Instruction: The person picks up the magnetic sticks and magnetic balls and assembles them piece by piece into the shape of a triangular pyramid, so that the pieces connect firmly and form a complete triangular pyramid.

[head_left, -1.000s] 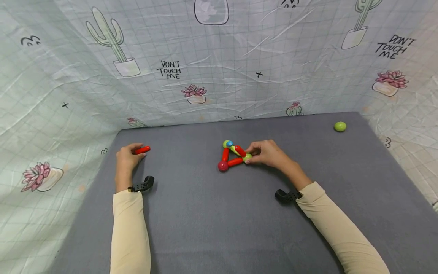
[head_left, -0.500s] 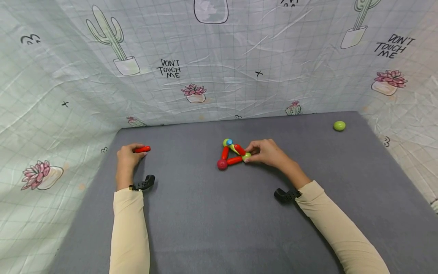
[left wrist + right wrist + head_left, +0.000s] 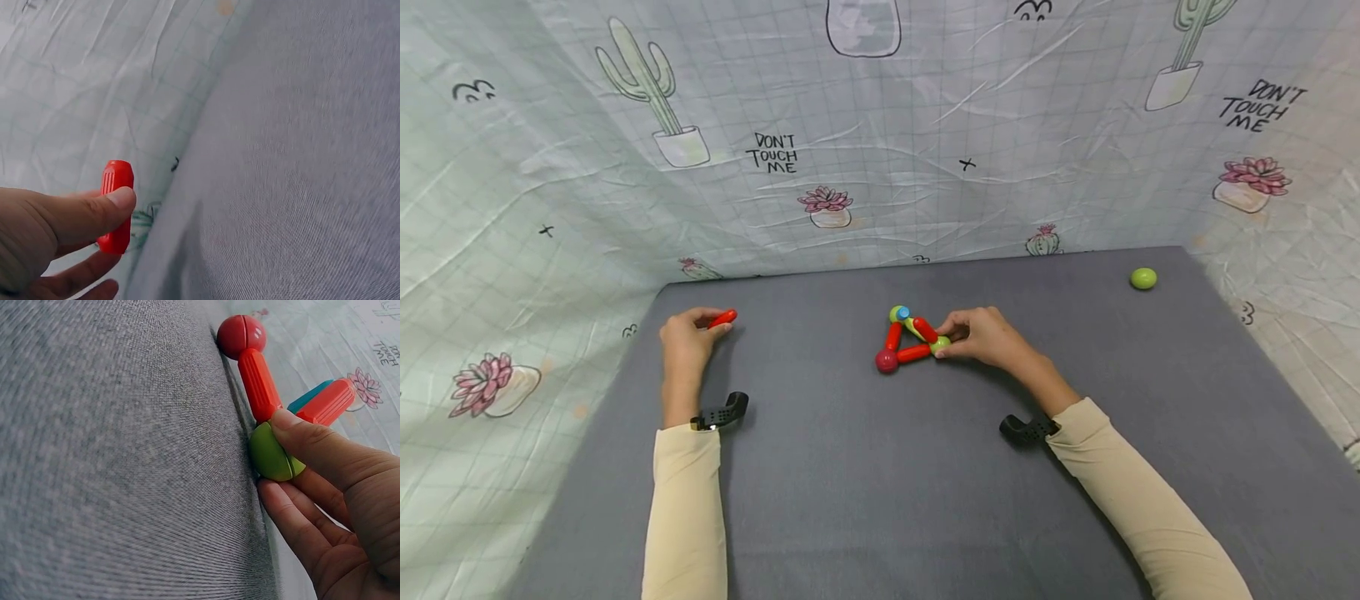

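My left hand [image 3: 688, 337] pinches a short red rod [image 3: 117, 203] with grooved sides between thumb and fingers, over the left part of the table. My right hand [image 3: 988, 335] holds a green ball [image 3: 270, 453] at the right corner of a triangle of balls and rods. A dark red ball [image 3: 887, 361] forms its near corner, joined by a red rod [image 3: 914, 353] to the held ball. At the far corner sits another green ball [image 3: 896, 314], with a blue rod [image 3: 903, 313] standing on it. Another red rod [image 3: 925, 330] sticks up from the held ball.
A loose green ball [image 3: 1143, 278] lies at the back right of the grey table [image 3: 865, 483]. Behind and beside the table hangs a printed cloth [image 3: 895, 117] with cactus drawings. Both wrists wear a black camera mount, one [image 3: 1028, 429] on the right.
My left hand has shifted slightly to the right, and its red rod now tilts upward at the right end. The right hand keeps hold of the green ball, and the triangle stays in place.
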